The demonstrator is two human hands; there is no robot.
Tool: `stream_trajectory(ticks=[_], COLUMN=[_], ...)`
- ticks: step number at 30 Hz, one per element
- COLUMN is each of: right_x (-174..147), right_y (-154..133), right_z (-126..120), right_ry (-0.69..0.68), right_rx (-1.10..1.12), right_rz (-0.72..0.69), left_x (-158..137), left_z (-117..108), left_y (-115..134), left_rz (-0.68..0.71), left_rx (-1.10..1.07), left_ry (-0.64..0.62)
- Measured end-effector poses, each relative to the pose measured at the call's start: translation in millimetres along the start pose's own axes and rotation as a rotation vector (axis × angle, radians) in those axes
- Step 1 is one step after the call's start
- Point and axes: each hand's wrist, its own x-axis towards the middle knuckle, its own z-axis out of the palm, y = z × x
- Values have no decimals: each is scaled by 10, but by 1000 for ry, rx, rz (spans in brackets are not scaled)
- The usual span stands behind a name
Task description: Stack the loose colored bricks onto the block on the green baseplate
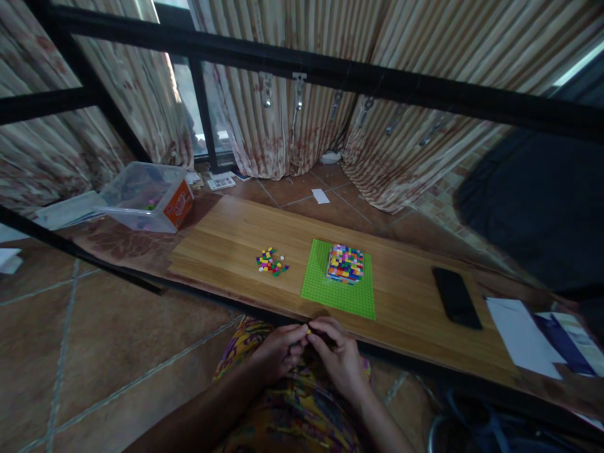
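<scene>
Above my lap, just off the near edge of the table, my left hand and my right hand meet fingertip to fingertip. A small yellow toy brick is pinched between them, partly covered by the fingers. Beyond the hands lies a green baseplate on the wooden board. A block built of many-coloured toy bricks stands on its upper right part. To the left of the plate is a loose pile of small coloured bricks.
At the left end stands a clear plastic box with an orange label and some bricks inside. A black phone lies at right, near white paper. A dark metal bar crosses above the far side, before curtains.
</scene>
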Motion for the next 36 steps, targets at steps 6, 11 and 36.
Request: stream_trajectory(ticks=[6, 11, 36], right_x=[30, 251, 1160], right_y=[-78, 22, 431], right_z=[-4, -239, -422], right_ry=[-60, 214, 656], right_rx=[-49, -168, -114], right_rz=[-24, -53, -45], left_x=[16, 40, 45], left_z=[-17, -42, -133], left_y=[-23, -56, -86], left_rz=[11, -80, -118], left_rx=[-3, -3, 87], left_ry=[26, 103, 114])
